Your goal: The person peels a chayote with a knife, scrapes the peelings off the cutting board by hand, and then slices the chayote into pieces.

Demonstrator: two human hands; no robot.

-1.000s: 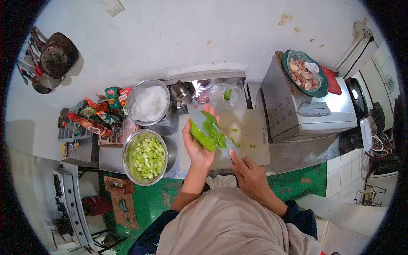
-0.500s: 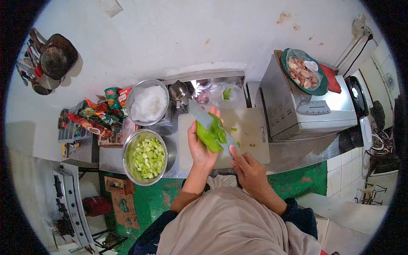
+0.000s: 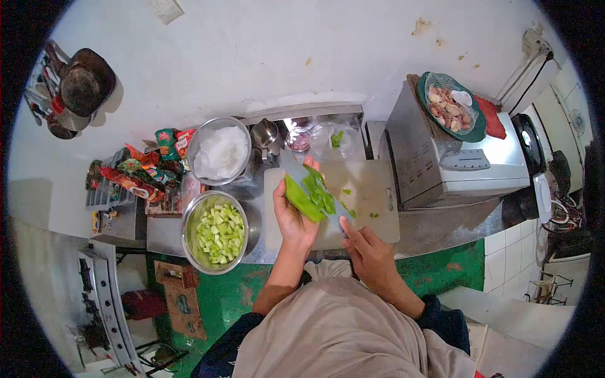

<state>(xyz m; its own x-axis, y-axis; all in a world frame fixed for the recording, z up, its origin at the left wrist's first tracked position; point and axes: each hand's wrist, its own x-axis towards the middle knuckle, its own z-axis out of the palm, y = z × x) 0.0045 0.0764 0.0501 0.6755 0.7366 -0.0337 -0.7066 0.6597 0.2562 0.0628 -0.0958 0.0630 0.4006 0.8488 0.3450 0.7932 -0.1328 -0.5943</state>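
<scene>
Over the cutting board [image 3: 372, 189], left hand [image 3: 291, 217] grips a green vegetable [image 3: 302, 198], right hand [image 3: 368, 255] a knife [image 3: 312, 186]; steel bowl [image 3: 189, 217] already holds many cut cubes.

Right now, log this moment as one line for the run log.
left hand: holds green vegetable piece | right hand: grips broad-bladed knife, blade against piece | under: pale cutting board | left: steel bowl of green cubes

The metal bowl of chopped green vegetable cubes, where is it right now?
In the head view, the metal bowl of chopped green cubes sits left of the cutting board, beside the left hand, below the bowl of white contents.
</scene>
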